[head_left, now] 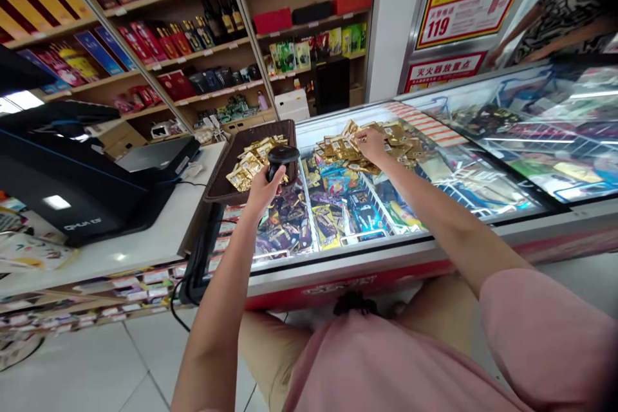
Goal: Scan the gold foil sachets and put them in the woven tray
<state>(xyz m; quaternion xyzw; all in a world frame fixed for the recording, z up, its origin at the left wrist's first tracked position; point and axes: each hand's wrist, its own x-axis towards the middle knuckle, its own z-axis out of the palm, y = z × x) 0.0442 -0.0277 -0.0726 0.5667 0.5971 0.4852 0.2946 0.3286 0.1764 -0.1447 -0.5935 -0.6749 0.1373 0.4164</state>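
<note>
My left hand (264, 190) is wrapped around the handle of a black barcode scanner (283, 154), held over the right side of a brown woven basket (217, 181). Gold foil packets (246, 166) lie heaped in that basket. To the right, my right hand (371, 144) reaches into a loose pile of similar gold packets (400, 141) spread on the freezer's glass top. Its fingers are closed on a gold packet (351, 129) at the pile's left part; the fingertips are partly hidden.
Under the glass of the chest freezer (338, 256) lie colourful ice-cream packs in wire dividers. A black checkout scale (72, 174) stands on the white counter (183, 219) at left. Shelves with boxes and bottles line the back. Another person's arm (526, 32) shows at upper right.
</note>
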